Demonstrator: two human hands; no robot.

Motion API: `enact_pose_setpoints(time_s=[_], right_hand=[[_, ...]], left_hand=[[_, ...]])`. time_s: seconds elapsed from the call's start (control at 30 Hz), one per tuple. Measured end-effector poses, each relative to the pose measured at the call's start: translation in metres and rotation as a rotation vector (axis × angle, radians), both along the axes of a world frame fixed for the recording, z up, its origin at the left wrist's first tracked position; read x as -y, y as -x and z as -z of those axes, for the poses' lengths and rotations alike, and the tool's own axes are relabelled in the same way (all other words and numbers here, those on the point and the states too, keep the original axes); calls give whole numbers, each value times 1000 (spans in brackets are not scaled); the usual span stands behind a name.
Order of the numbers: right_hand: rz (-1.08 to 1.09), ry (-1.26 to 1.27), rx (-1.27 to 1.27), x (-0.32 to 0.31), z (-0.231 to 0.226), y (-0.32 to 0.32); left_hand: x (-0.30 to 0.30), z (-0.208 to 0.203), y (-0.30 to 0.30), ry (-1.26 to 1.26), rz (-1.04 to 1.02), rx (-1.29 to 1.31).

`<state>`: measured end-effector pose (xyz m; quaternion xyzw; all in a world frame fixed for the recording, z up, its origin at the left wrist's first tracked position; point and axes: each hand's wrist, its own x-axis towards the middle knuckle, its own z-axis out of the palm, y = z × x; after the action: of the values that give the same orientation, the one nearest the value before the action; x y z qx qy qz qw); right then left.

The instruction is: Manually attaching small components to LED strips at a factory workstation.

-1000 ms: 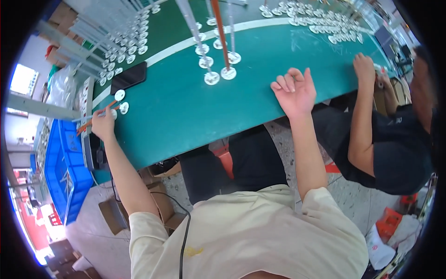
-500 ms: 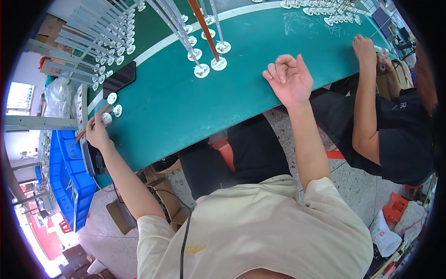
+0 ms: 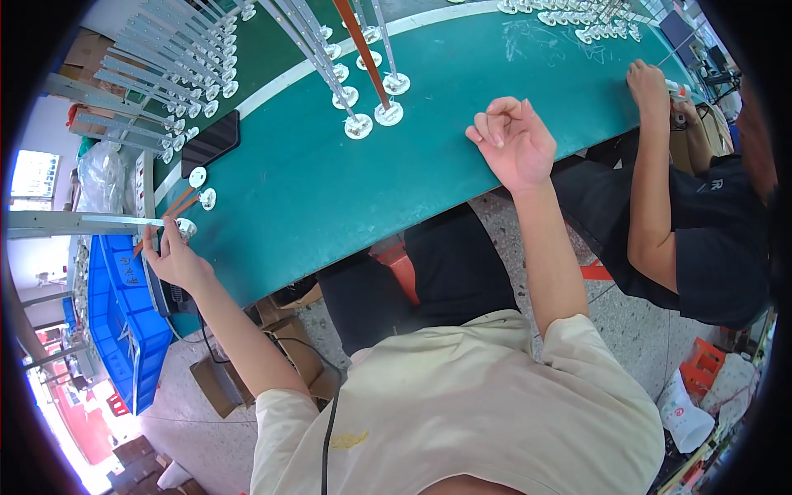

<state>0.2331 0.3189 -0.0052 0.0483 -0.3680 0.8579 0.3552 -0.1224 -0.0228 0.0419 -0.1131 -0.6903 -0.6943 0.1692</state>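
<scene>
At the table's left end, my left hand [image 3: 176, 257] is closed, its thumb and fingertips pinching a thin silvery strip [image 3: 124, 219]. A white round base [image 3: 186, 228] sits at the strip's right end, partly hidden by the fingers. Just behind it lie orange-brown strips [image 3: 181, 200] with white round bases [image 3: 198, 176]. My right hand [image 3: 520, 147] hovers palm up over the front edge of the green table [image 3: 330, 198]. Its fingers are loosely curled, the thumb stands apart, and nothing is in it.
Silvery strips on round bases stand mid-table around an orange-brown strip [image 3: 363, 54]; more crowd the far left. A black tablet-like slab [image 3: 211, 143] lies at the left edge. Below it is a blue bin [image 3: 124, 330]. A co-worker's arm [image 3: 652, 190] reaches in at right.
My left hand has gone from beside the orange-brown strips to pinching a silvery strip, shifting slightly nearer to me. My right hand has barely moved.
</scene>
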Motion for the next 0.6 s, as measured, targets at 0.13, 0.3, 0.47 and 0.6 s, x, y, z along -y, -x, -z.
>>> enact_pose_setpoints(time_s=[0.13,0.3,0.47,0.6], right_hand=[[26,15,5,3,-2,2],[29,94,-5,4,-3,3],[104,101,85,5,-3,4],[78,123,42,5,-4,2]], left_hand=[[-20,-20,-29,-130,153,-18],[-41,-7,-32,-61,390,-1],[-79,0,-38,75,586,-62],[-113,-2,-35,91,670,-34]])
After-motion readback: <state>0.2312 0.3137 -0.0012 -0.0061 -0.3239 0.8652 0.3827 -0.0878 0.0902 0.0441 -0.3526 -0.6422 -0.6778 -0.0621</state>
